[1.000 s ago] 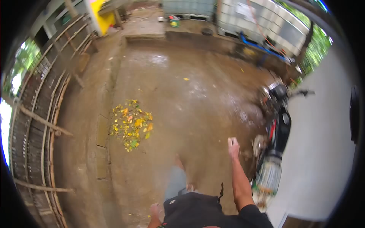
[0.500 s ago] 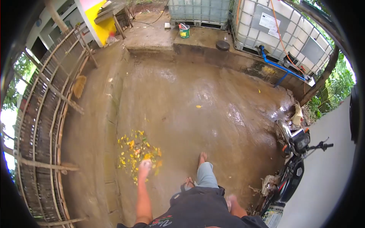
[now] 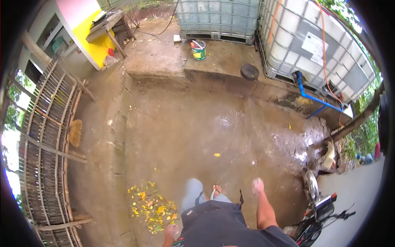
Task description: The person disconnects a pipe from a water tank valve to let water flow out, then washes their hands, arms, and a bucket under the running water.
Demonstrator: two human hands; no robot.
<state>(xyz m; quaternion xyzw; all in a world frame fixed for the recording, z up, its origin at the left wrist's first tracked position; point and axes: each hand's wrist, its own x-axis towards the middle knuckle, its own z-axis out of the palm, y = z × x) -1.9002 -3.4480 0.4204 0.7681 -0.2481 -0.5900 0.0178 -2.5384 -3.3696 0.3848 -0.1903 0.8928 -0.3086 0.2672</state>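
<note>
My left hand [image 3: 173, 231] hangs low beside my body, close to the lower edge of a pile of yellow leaves [image 3: 154, 210] on the wet concrete floor [image 3: 177, 123]. Motion smears its fingers. Swung forward over bare floor is my right hand [image 3: 258, 186], blurred too, with no object visible in it. Below my dark shirt, one foot in a flip-flop [image 3: 216, 190] shows; the other foot is hidden. A single yellow leaf [image 3: 217, 154] lies ahead of me.
A bamboo fence [image 3: 45, 144] with a broom [image 3: 75, 133] runs along the left. A motorcycle [image 3: 319, 214] stands at right, near a light-coloured animal [image 3: 329, 154]. Ahead, a raised ledge [image 3: 164, 76] bears a paint bucket [image 3: 198, 51], a black round pan [image 3: 249, 71] and caged water tanks [image 3: 218, 16].
I have stepped forward, and the leaf pile now sits lower in view. My left hand has swung back from over the leaves; my right hand has swung forward.
</note>
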